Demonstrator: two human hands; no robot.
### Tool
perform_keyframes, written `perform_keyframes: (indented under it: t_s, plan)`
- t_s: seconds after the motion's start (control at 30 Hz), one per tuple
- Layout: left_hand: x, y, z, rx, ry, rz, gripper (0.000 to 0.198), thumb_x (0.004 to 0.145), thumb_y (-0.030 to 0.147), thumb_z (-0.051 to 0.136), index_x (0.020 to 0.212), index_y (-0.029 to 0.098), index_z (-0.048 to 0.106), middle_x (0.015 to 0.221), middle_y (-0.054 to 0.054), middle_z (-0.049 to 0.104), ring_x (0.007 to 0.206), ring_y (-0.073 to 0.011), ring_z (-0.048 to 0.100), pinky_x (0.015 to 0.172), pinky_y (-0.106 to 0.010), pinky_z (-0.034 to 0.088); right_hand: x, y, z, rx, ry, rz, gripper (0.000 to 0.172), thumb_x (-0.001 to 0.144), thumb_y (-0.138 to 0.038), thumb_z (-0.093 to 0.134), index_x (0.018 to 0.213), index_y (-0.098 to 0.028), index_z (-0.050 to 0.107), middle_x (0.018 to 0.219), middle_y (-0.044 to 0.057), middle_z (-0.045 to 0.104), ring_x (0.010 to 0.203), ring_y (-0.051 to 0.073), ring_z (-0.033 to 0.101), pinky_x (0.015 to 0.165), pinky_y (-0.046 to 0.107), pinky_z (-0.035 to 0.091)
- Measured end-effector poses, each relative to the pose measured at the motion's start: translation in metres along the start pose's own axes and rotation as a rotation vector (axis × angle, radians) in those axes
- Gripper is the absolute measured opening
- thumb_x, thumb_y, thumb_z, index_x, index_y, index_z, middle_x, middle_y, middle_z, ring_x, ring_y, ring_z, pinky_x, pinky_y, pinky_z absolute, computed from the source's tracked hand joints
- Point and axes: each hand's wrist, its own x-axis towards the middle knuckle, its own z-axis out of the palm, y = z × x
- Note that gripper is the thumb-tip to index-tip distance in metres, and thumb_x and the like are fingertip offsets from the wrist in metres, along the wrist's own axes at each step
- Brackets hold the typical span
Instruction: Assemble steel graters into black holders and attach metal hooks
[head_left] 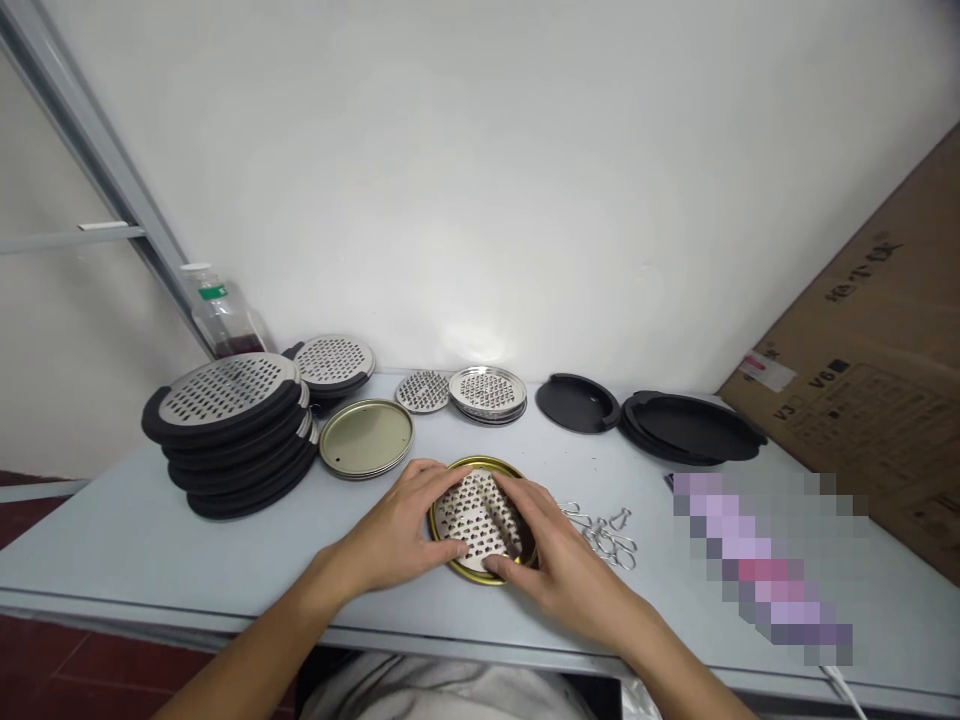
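Note:
A round metal grater disc with raised teeth lies between my hands, over a gold-rimmed round lid. My left hand grips the left side, thumb at the disc's front edge and fingers at the back. From the right, my right hand curls round the disc with its thumb at the front. The disc looks slightly tilted in the lid, its right edge over a dark gap. Just right of my right hand lie several bent wire clips.
At left stands a stack of black-rimmed grater pieces, with a bottle behind. Gold lids, loose grater discs and black trays line the back. A pixelated patch covers the right; a cardboard box leans beyond.

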Motion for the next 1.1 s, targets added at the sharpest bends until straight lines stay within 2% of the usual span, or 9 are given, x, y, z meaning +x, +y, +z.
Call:
perform_keyframes:
  t_s: [0.13,0.3,0.4,0.47,0.53,0.8,0.93,1.1]
  plan:
    - [0.000,0.000,-0.002,0.020,0.014,0.014,0.082,0.076,0.029,0.080,0.147,0.034,0.040,0.141,-0.006,0.051,0.133,-0.0279,0.043,0.115,-0.049,0.035,0.000,-0.001,-0.002,-0.031,0.004,-0.026,0.076,0.086,-0.025,0.064,0.152,-0.033,0.027,0.152,0.007,0.042,0.143,0.029,0.034,0.122,0.058,0.016]
    - [-0.001,-0.005,-0.002,0.054,-0.001,0.025,0.083,0.077,0.033,0.079,0.149,0.032,0.037,0.148,-0.006,0.047,0.140,-0.0295,0.035,0.118,-0.050,0.031,0.000,0.001,-0.003,-0.023,0.050,-0.081,0.072,0.086,-0.024,0.064,0.150,-0.031,0.033,0.152,0.007,0.043,0.143,0.030,0.034,0.122,0.061,0.013]
    - [-0.002,-0.007,-0.001,0.058,0.013,0.012,0.087,0.075,0.031,0.081,0.149,0.031,0.036,0.150,-0.006,0.045,0.141,-0.0298,0.035,0.119,-0.050,0.030,0.000,0.002,-0.003,0.025,0.097,-0.091,0.062,0.090,-0.022,0.058,0.148,-0.030,0.037,0.151,0.007,0.046,0.141,0.028,0.039,0.120,0.058,0.024]
    - [-0.002,-0.006,-0.001,0.054,0.021,0.006,0.089,0.073,0.030,0.082,0.149,0.031,0.036,0.151,-0.007,0.043,0.141,-0.0306,0.035,0.119,-0.051,0.030,0.000,0.003,-0.003,0.064,0.132,-0.091,0.053,0.093,-0.020,0.053,0.144,-0.029,0.045,0.150,0.007,0.048,0.140,0.026,0.043,0.117,0.051,0.034]
    - [-0.002,-0.004,-0.002,0.053,0.023,-0.004,0.090,0.072,0.028,0.083,0.149,0.032,0.035,0.150,-0.006,0.045,0.140,-0.0308,0.036,0.118,-0.051,0.032,0.001,0.004,-0.002,0.091,0.161,-0.096,0.046,0.094,-0.018,0.050,0.139,-0.028,0.052,0.148,0.007,0.050,0.137,0.024,0.046,0.115,0.046,0.039]
    - [0.015,0.009,-0.012,0.128,0.106,0.068,0.080,0.079,0.022,0.076,0.148,0.032,0.037,0.139,-0.005,0.055,0.130,-0.0274,0.048,0.113,-0.047,0.037,0.013,0.014,0.000,0.113,0.279,-0.120,0.044,0.091,-0.012,0.049,0.132,-0.027,0.059,0.144,0.007,0.053,0.133,0.024,0.051,0.113,0.045,0.042]
    - [0.024,0.012,-0.013,0.115,0.082,0.065,0.074,0.082,0.019,0.074,0.146,0.033,0.039,0.139,-0.004,0.055,0.127,-0.0251,0.050,0.112,-0.044,0.039,0.017,0.019,0.002,0.070,0.311,-0.076,0.045,0.090,-0.013,0.049,0.132,-0.028,0.059,0.145,0.008,0.052,0.132,0.026,0.052,0.111,0.047,0.044]
    - [0.023,0.005,-0.010,0.084,0.044,0.059,0.071,0.083,0.022,0.074,0.145,0.032,0.042,0.139,-0.004,0.055,0.130,-0.0250,0.048,0.112,-0.044,0.039,0.015,0.021,0.002,0.032,0.309,-0.010,0.041,0.089,-0.016,0.052,0.127,-0.025,0.062,0.142,0.010,0.055,0.128,0.028,0.056,0.108,0.049,0.045]
